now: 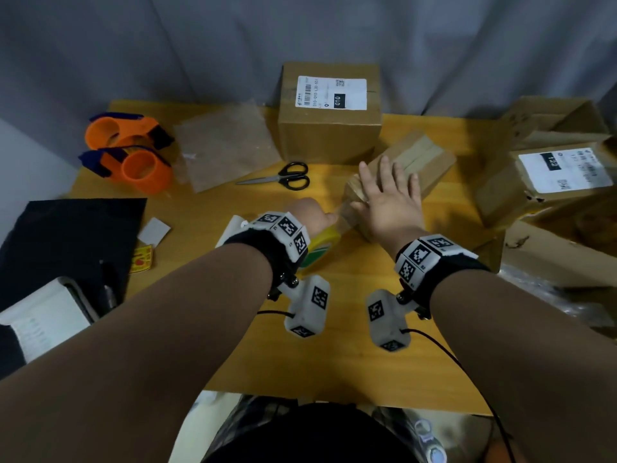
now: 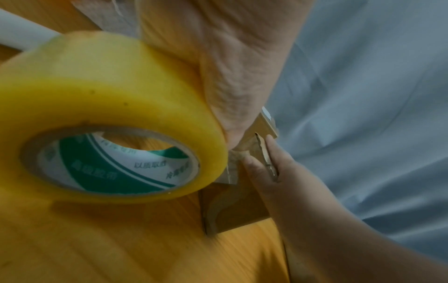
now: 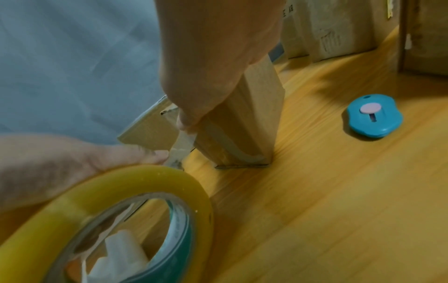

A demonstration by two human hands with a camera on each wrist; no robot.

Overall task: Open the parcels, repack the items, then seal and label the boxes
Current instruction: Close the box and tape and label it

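Note:
A small brown cardboard box lies on the wooden table, tape strips along its top. My right hand lies flat on its near end with the fingers spread; in the right wrist view its thumb presses clear tape onto the box's end face. My left hand grips a yellow tape roll just left of the box. A short strip of clear tape runs from the roll to the box corner, where the right hand's fingers hold it.
A larger labelled box stands behind, scissors in front of it. Two orange tape dispensers and a plastic sheet lie at the left. Labelled and open boxes crowd the right. A blue cutter lies near the box.

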